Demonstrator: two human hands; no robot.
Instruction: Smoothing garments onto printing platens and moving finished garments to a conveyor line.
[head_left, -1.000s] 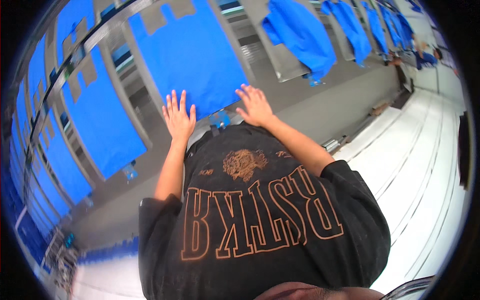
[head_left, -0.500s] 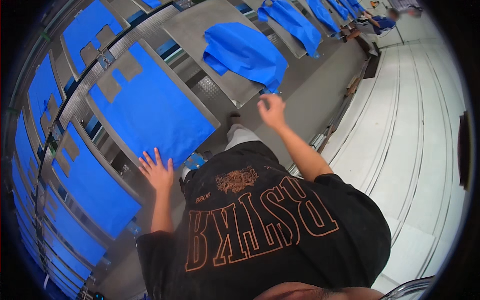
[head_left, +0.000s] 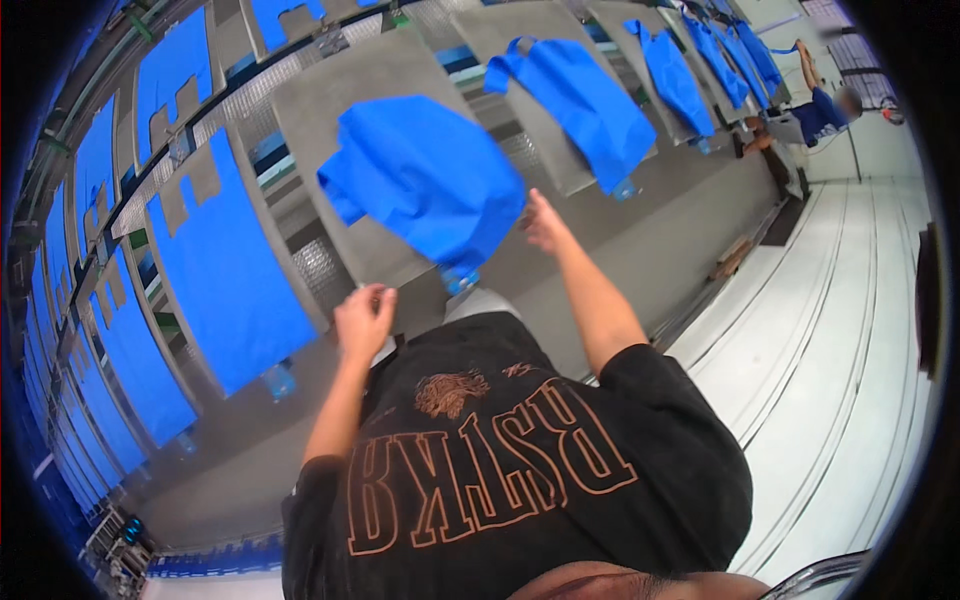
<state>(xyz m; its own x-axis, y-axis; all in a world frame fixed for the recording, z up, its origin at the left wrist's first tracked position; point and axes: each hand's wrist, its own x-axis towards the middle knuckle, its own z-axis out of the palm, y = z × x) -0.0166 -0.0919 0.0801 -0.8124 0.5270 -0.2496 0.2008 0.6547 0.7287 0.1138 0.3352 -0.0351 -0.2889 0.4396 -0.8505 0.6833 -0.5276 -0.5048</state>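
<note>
In front of me a blue fabric piece (head_left: 430, 180) lies rumpled and partly folded on a grey board (head_left: 310, 110). My left hand (head_left: 365, 318) is at the near left corner of this board, its fingers curled in and no cloth visible in them. My right hand (head_left: 546, 226) is raised beside the fabric's right edge, fingers stretched toward it. Whether the fingertips touch the cloth cannot be made out. A blue clamp-like part (head_left: 460, 280) shows at the board's near end, below the cloth.
To the left, another board carries a flat blue piece (head_left: 230, 270) with notches at its far end. A further board on the right holds a loose blue piece (head_left: 580, 110). Another person (head_left: 820, 115) stands at the far right of the row. White flooring (head_left: 800, 330) stretches along the right.
I have moved right along the row, so the boards appear shifted left. My left hand has left the flat blue piece, its spread fingers now curled. My right hand is nearer the rumpled fabric.
</note>
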